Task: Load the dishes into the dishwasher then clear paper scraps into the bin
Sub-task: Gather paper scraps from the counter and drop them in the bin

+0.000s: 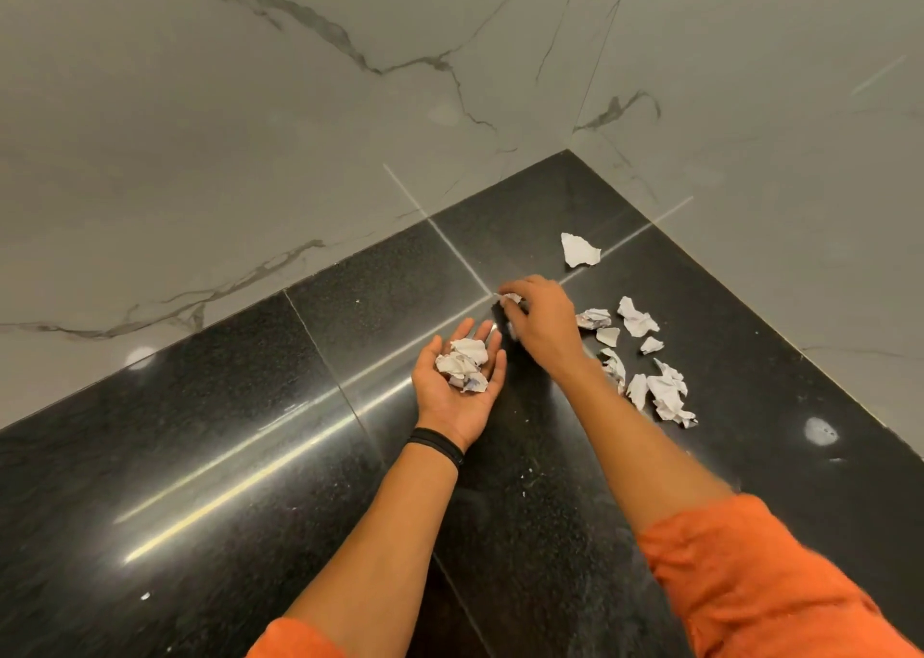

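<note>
Your glossy black speckled stone counter [250,457] carries crumpled white paper scraps [667,392] just right of your right hand [542,325]; one torn white piece [577,250] lies beyond it.

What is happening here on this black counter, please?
A person is gathering paper scraps from a black stone counter in a corner of marble walls. The left hand lies palm up and open, holding a small pile of crumpled scraps. The right hand pinches one more small scrap in its fingertips. Several torn and crumpled scraps remain on the counter to the right, and one flat piece lies farther back. No bin or dishwasher is in view.
</note>
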`<state>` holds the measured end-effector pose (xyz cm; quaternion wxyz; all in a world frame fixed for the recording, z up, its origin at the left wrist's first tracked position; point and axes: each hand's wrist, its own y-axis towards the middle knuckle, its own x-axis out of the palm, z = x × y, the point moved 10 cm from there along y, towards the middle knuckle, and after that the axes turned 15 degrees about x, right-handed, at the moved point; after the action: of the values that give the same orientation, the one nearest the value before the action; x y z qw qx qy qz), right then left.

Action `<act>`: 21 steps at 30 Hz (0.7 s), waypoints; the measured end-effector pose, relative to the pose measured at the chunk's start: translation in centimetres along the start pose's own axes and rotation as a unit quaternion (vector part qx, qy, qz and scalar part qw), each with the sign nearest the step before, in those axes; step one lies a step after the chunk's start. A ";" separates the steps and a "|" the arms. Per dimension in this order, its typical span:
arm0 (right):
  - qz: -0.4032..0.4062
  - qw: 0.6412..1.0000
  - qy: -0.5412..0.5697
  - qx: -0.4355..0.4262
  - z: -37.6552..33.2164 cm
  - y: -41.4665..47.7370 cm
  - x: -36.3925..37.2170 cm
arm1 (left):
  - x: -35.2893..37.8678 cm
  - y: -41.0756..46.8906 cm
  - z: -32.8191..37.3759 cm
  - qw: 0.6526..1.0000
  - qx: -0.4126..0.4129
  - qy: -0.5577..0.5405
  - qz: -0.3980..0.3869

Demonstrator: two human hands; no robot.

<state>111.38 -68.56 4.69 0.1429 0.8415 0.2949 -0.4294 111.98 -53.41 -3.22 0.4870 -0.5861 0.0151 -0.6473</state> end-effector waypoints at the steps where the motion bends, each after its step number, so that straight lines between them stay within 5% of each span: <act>1: 0.005 0.997 0.075 0.031 -0.1 -1.2 -1.0 | 0.1 0.0 0.0 1.000 0.001 0.002 0.000; 6: -0.017 0.954 0.289 0.073 -2.7 -8.5 -3.8 | 1.3 -0.5 -0.7 1.000 -0.005 0.010 -0.029; 11: -0.014 0.984 0.177 -0.014 -3.8 -11.6 -4.2 | 3.2 -2.2 -1.9 0.999 -0.009 -0.020 -0.040; 17: 0.001 0.976 0.211 0.062 0.1 -6.0 -5.8 | 4.2 -1.9 -2.7 0.997 -0.019 -0.045 -0.053; 21: 0.037 0.995 0.040 0.082 3.7 2.5 -5.4 | 4.1 -0.5 -2.5 0.998 -0.025 -0.042 -0.039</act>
<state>108.06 -74.39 6.85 0.0777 0.8773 0.2328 -0.4124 110.40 -57.20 -0.63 0.4468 -0.6254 -0.0117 -0.6397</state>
